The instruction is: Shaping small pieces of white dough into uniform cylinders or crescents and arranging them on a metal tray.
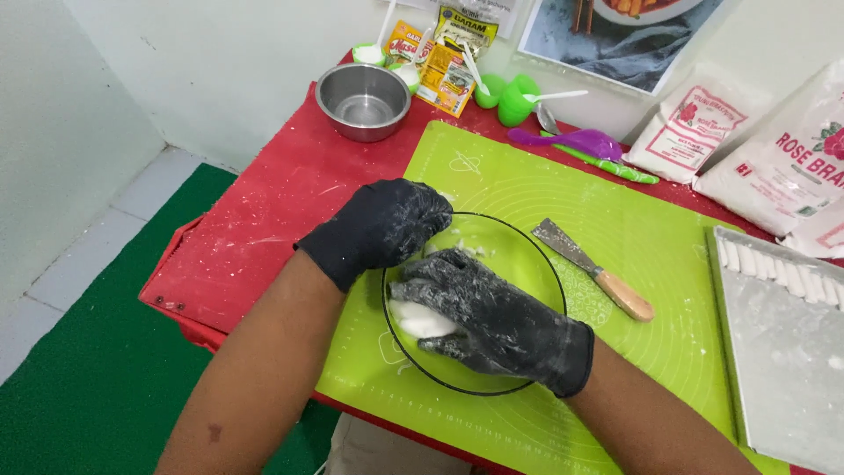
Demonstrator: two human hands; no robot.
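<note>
Right hand [497, 321], black glove dusted white, has its fingers [420, 290] curled and clamped over a lump of white dough [420, 320] inside the clear glass bowl [527, 264]; palm sits on top, so it reads as pressing/kneading rather than lifting. Left hand [382, 224], same glove, fingers bent together on the bowl's far-left rim, probably bracing it so it doesn't slide; can't tell if it also touches dough. Bowl sits mid-left on the green silicone mat [651, 264], which covers most of the red counter [264, 211] – likely a non-stick work surface, flour smears all over it. Scraper [593, 268] with wooden handle lies on the mat just right of the bowl, handle toward the person, within reach of the right hand. Metal tray [791, 378] at far right, floured, holds a row of white dough pieces [778, 268] along its top edge. Back of counter: empty steel bowl [363, 98], green measuring cups [508, 97], purple spoon [571, 141], sachets [440, 57], two flour bags [765, 141] leaning on the wall, well clear of the working zone.
</note>
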